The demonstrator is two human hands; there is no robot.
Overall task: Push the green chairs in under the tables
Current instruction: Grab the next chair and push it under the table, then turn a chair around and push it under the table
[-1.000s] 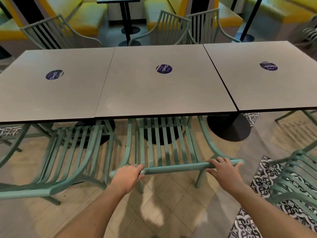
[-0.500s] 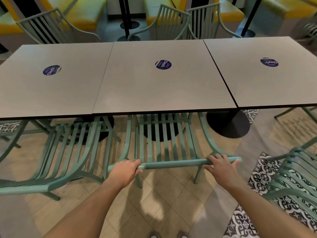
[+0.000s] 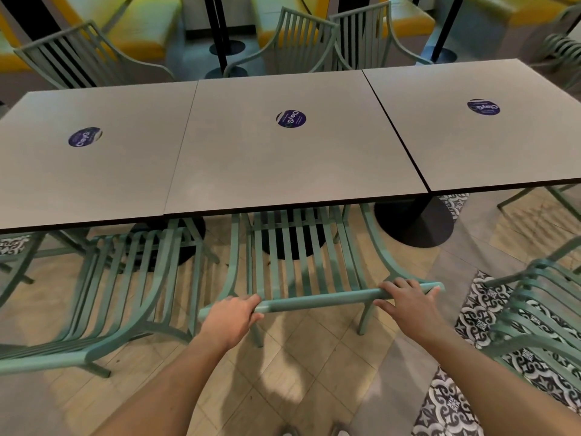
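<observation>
My left hand (image 3: pixel 231 319) and right hand (image 3: pixel 408 302) each grip the top rail of the middle chair (image 3: pixel 301 262), its seat partly under the counter (image 3: pixel 295 158). Pushing unevenly could swing its armrests into the counter edge or the neighbouring chair (image 3: pixel 125 284).

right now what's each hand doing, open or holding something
Left hand: fingers curled over the top rail of the middle green chair, holding it.
Right hand: gripping the same rail near its right end.
</observation>
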